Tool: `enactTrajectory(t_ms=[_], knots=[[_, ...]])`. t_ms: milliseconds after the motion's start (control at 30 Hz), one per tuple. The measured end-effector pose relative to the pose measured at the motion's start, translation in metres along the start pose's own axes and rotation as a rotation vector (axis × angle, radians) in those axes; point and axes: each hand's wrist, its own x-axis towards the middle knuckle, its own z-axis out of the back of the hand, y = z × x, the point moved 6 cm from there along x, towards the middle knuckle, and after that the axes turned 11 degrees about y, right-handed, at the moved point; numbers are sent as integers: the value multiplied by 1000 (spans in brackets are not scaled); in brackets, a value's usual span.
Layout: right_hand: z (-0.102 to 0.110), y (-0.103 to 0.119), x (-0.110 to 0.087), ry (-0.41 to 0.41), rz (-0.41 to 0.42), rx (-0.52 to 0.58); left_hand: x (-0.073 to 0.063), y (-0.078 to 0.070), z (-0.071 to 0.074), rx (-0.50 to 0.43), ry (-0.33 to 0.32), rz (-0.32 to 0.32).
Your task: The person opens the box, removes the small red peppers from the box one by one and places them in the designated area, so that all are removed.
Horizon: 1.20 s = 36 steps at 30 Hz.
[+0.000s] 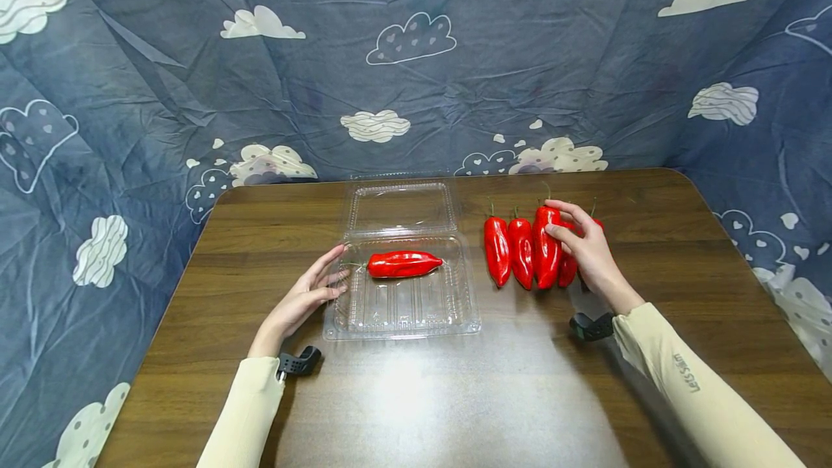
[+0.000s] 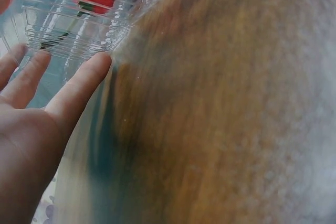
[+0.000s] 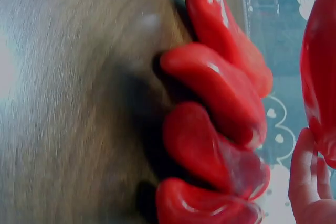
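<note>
A clear plastic clamshell container [image 1: 403, 313] lies with its lid folded back, and one red pepper [image 1: 401, 263] rests crosswise inside, stem to the left. My left hand [image 1: 304, 296] touches the container's left side with fairly straight fingers; in the left wrist view its fingertips [image 2: 97, 65] meet the ribbed plastic wall. My right hand [image 1: 590, 250] pinches another red pepper [image 1: 544, 255] near its stem end. That pepper is lifted off the table in the right wrist view. Several more red peppers [image 3: 218, 95] lie in a row around and below it, some partly hidden by the hand.
The container's lid [image 1: 403, 209] reaches back toward the far edge of the wooden table [image 1: 520, 381]. A blue cloth [image 1: 416, 92] with cloud prints hangs behind and around the table. A dark band [image 1: 300, 361] sits on the left wrist, another [image 1: 591, 326] on the right.
</note>
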Motion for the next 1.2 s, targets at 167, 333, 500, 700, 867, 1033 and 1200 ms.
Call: enactTrajectory(t_ms=[167,333,500,700,867,1033,1200], knots=[[11,-1,-2,-22,0,-8,0,0,0,2,4,3],[22,-2,-4,-42,-1,-15,0,0,-1,1,8,6],[33,-1,-6,-66,12,-13,1,-1,-1,-3,6,7],[48,-3,-10,-94,24,23,1,-1,1,1,7,6],[58,-5,-13,-121,32,36,1,-1,1,2,1,7],[68,-4,-15,-163,49,3,0,0,1,-3,-1,11],[75,-4,-18,-195,46,-37,0,1,1,-4,3,6]])
